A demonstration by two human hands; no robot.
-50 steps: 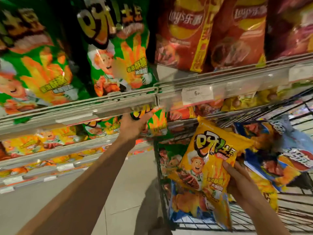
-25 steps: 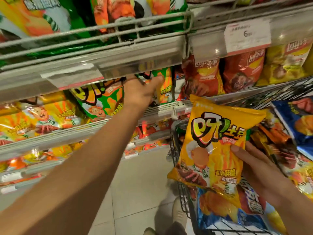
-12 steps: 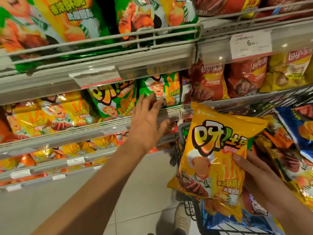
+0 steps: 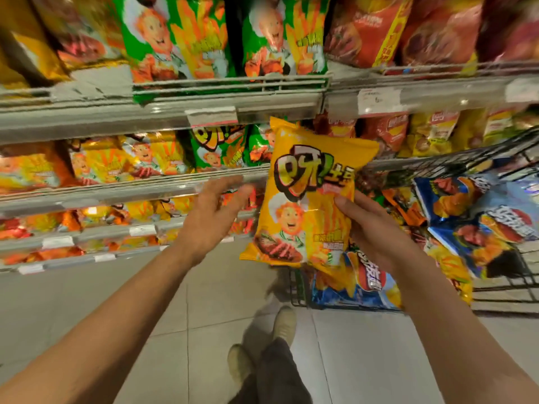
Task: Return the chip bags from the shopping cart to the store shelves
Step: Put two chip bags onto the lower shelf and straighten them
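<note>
Head view takes in the store shelves [image 4: 163, 112] first, several tiers running across the upper left, each fronted by a wire rail and a strip of price tags. Green chip bags [image 4: 274, 39] stand on the top tier with red chip bags [image 4: 367, 27] to their right; the tier below carries yellow chip bags [image 4: 99, 163] at the left, more green ones in the middle and more red ones to the right. At the right sits the shopping cart [image 4: 478, 158], its wire basket loaded with bags, among them blue chip bags [image 4: 472, 217] lying tilted on the heap. The tiled floor [image 4: 87, 301] fills the lower part, with two shoes [image 4: 284, 323] and dark trouser legs at the bottom centre. Between shelves and cart, a yellow chip bag [image 4: 309, 196] is held upright in the air, in front of the shelf edge. The right hand [image 4: 376, 231] grips its right side, thumb across the front and fingers curled behind. The left hand [image 4: 214, 209] hangs just beside the bag's left edge, fingers spread and straight, holding nothing, a little blurred.
</note>
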